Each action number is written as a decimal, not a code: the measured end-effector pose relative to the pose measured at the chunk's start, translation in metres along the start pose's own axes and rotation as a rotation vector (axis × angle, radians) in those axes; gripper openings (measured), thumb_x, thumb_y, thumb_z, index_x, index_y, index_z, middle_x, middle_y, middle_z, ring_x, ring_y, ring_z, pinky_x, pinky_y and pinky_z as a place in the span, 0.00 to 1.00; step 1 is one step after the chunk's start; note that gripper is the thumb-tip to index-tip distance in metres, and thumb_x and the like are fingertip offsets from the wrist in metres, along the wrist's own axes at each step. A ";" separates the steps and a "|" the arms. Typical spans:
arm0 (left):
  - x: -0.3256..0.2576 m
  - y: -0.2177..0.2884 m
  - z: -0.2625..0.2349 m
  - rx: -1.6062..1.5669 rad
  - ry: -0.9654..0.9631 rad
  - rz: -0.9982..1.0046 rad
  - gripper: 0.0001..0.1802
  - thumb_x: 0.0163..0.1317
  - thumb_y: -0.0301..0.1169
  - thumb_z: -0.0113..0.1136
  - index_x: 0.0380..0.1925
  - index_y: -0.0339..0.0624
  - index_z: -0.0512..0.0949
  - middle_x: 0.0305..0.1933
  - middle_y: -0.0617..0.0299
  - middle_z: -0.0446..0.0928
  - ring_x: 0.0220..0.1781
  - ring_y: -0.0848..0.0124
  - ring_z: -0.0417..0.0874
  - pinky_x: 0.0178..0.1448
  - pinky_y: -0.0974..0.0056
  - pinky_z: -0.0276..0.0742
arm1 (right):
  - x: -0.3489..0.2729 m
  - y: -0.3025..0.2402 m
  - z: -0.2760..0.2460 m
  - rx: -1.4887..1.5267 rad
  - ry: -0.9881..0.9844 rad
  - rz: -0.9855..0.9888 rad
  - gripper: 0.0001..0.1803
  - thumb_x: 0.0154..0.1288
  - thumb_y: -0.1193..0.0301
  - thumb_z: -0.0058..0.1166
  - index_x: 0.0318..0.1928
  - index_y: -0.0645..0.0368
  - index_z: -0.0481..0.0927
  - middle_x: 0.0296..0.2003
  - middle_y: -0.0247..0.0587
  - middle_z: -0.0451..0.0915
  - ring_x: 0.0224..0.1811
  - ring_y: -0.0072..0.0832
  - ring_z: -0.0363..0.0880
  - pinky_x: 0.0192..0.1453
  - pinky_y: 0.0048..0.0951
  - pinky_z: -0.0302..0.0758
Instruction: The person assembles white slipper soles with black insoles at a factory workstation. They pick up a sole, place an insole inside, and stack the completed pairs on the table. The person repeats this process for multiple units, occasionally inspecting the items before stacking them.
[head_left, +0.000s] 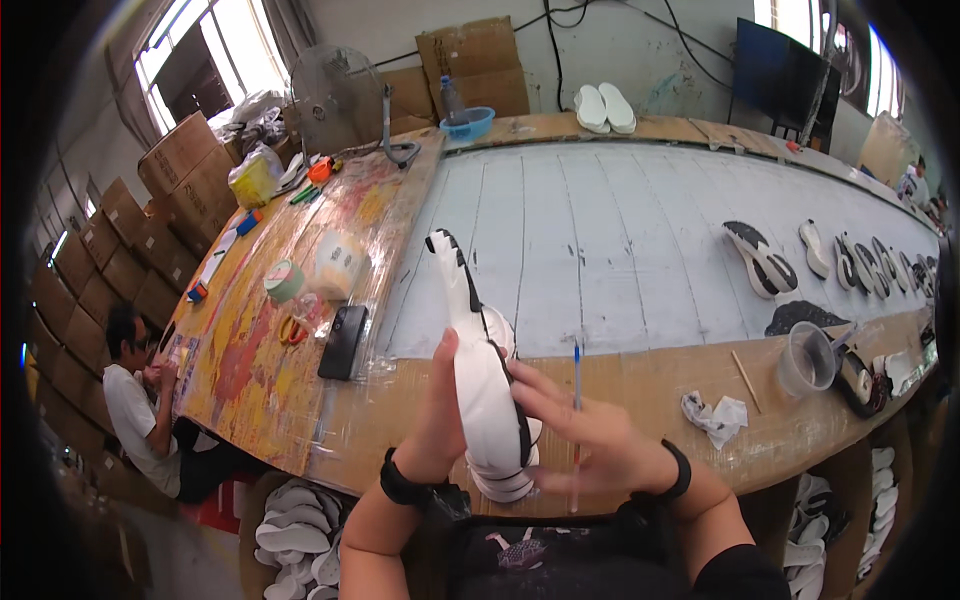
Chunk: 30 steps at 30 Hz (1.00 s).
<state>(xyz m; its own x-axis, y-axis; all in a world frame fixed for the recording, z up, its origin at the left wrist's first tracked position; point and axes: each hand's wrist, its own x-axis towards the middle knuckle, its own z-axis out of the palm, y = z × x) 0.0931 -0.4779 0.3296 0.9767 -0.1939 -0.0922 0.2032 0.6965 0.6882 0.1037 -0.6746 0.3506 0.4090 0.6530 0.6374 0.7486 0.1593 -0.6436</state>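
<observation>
My left hand point(437, 410) grips a white shoe sole with black trim point(478, 370) from its left side, holding it on edge with the toe pointing away from me. My right hand point(590, 430) presses against the sole's right side, fingers spread, and a thin blue-tipped brush point(577, 420) lies under or between its fingers. Both wrists wear black bands. The sole stands over the wooden front strip of the long workbench point(640, 380).
The bench's pale grey top point(620, 230) carries a row of black-and-white soles point(765, 260) at right. A clear plastic cup point(806, 358), crumpled tissue point(715, 415) and a stick sit on the wooden strip. A phone point(343, 342), tape rolls and scissors lie left. A seated person point(140, 400) works at far left.
</observation>
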 end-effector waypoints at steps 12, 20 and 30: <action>0.014 0.034 -0.033 0.821 0.167 -0.211 0.29 0.64 0.34 0.48 0.61 0.31 0.54 0.53 0.58 0.69 0.50 0.76 0.71 0.53 0.71 0.67 | -0.062 0.095 0.050 0.869 0.353 0.897 0.29 0.65 0.67 0.47 0.62 0.66 0.55 0.61 0.49 0.58 0.62 0.34 0.60 0.58 0.31 0.66; 0.012 0.049 -0.045 1.879 -0.035 -0.199 0.25 0.64 0.35 0.43 0.59 0.34 0.60 0.52 0.52 0.71 0.50 0.69 0.71 0.56 0.69 0.63 | -0.070 0.142 0.117 0.802 0.403 0.557 0.43 0.62 0.58 0.49 0.65 0.66 0.40 0.65 0.56 0.44 0.68 0.41 0.44 0.69 0.35 0.45; -0.097 0.063 -0.113 0.811 0.256 -0.113 0.20 0.65 0.29 0.45 0.56 0.35 0.65 0.52 0.57 0.71 0.53 0.71 0.72 0.56 0.69 0.67 | -0.015 0.089 0.130 0.353 0.148 0.632 0.43 0.54 0.59 0.59 0.64 0.60 0.51 0.63 0.56 0.52 0.63 0.40 0.58 0.58 0.33 0.63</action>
<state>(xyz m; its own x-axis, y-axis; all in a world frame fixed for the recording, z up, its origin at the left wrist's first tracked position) 0.0187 -0.3377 0.3006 0.9590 -0.0020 -0.2835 0.2831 -0.0460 0.9580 0.0963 -0.5741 0.2293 0.7914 0.5964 0.1343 0.1444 0.0311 -0.9890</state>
